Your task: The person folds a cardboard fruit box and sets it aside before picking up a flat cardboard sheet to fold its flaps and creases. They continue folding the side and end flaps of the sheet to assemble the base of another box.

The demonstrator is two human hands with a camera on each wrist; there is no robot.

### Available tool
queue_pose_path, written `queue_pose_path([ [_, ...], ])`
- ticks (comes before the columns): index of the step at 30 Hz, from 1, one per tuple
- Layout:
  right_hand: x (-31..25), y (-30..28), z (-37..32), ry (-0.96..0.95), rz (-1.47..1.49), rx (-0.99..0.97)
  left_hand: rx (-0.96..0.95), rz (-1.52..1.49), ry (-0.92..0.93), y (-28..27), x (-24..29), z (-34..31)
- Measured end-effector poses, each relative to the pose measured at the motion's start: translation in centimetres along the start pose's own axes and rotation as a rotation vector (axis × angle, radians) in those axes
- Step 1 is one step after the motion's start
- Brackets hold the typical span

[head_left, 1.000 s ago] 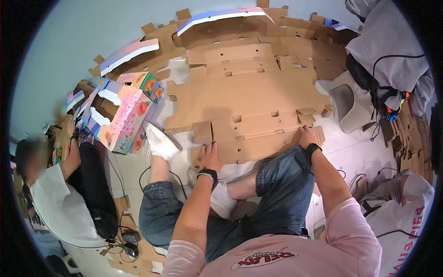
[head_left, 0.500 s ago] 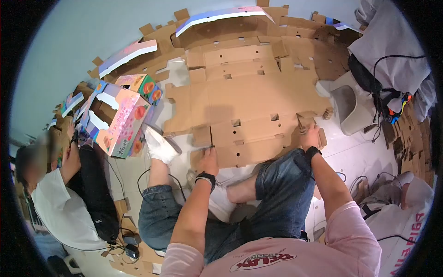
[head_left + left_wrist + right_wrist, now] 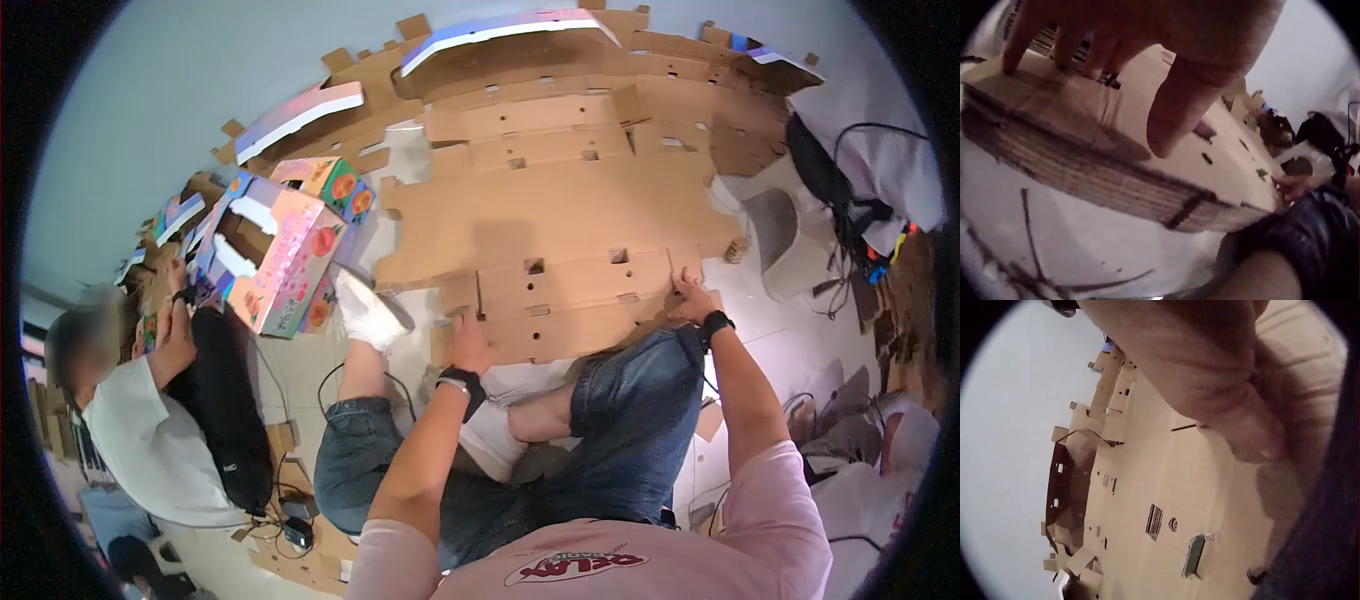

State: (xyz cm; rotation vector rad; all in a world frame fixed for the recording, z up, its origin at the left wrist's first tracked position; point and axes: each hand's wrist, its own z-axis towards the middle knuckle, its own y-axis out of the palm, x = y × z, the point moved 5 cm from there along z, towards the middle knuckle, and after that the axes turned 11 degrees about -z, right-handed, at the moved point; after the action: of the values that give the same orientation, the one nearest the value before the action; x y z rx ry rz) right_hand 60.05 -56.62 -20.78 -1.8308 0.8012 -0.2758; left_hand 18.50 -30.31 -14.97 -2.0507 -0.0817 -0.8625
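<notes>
A stack of flat, unfolded brown cardboard box blanks (image 3: 560, 215) lies on the floor in front of me, its layered edges showing in the left wrist view. My left hand (image 3: 466, 343) rests on the near left corner, fingertips on the top sheet and thumb (image 3: 1169, 119) near its front edge. At the near right corner, my right hand (image 3: 692, 300) touches the top sheet with spread fingers. Its thumb (image 3: 1250, 434) lies against the board in the right wrist view, where the other fingers are hidden. Slots and round holes mark the top blank.
Left of the stack stand printed fruit cartons (image 3: 290, 250), close to my white shoe (image 3: 370, 310). More cardboard (image 3: 500, 85) lines the wall. A grey stool (image 3: 785, 240) stands to the right. Another person (image 3: 160, 430) sits at the left; cables (image 3: 290, 520) lie on the floor.
A raised flap at the near right corner now lies flat under my right hand, whose fingers have spread. My left hand stays at the left corner. The head view has shifted slightly.
</notes>
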Motion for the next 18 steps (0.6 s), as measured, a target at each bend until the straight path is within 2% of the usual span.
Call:
queue_pose_path([
  [2,0.0,0.0,0.4,-0.022,0.018,-0.028,0.339,0.053,0.233,-1.5,0.7,1.5],
  [3,-0.2,-0.1,0.4,-0.016,0.031,-0.049,0.352,0.059,0.217,-2.7,1.8,1.7],
  [5,-0.6,-0.1,0.2,-0.024,-0.014,-0.032,0.548,0.222,0.319,-6.0,5.9,1.1],
  [6,-0.2,0.1,0.5,-0.024,-0.051,-0.031,0.553,0.222,0.313,-6.5,5.9,1.9],
  [8,-0.6,-0.4,0.2,-0.036,-0.037,-0.036,0.516,0.327,0.202,-6.7,4.5,3.8],
  [9,-0.8,-0.5,0.0,-0.034,-0.037,-0.038,0.513,0.327,0.202,-5.6,1.9,5.4],
  [11,-0.9,-0.6,-0.3,-0.020,-0.031,-0.025,-0.138,0.211,0.035,0.3,-5.4,9.2],
  [12,-1.2,-0.9,-0.6,-0.019,-0.032,-0.028,-0.102,0.163,0.009,-2.0,-1.9,5.1],
  [13,-1.7,-1.6,-0.9,0.010,0.022,-0.017,-0.104,0.162,0.008,-1.5,-1.9,4.3],
  [15,-3.8,-2.9,-1.9,0.040,0.070,-0.012,0.014,0.297,0.011,-1.1,-2.2,3.1],
  [17,-5.3,-4.5,-3.0,0.208,0.179,0.024,-0.009,0.289,-0.022,-1.3,-2.0,2.9],
  [18,-5.1,-3.7,-2.5,0.212,0.171,0.030,-0.027,0.289,-0.048,-1.4,-1.8,3.0],
])
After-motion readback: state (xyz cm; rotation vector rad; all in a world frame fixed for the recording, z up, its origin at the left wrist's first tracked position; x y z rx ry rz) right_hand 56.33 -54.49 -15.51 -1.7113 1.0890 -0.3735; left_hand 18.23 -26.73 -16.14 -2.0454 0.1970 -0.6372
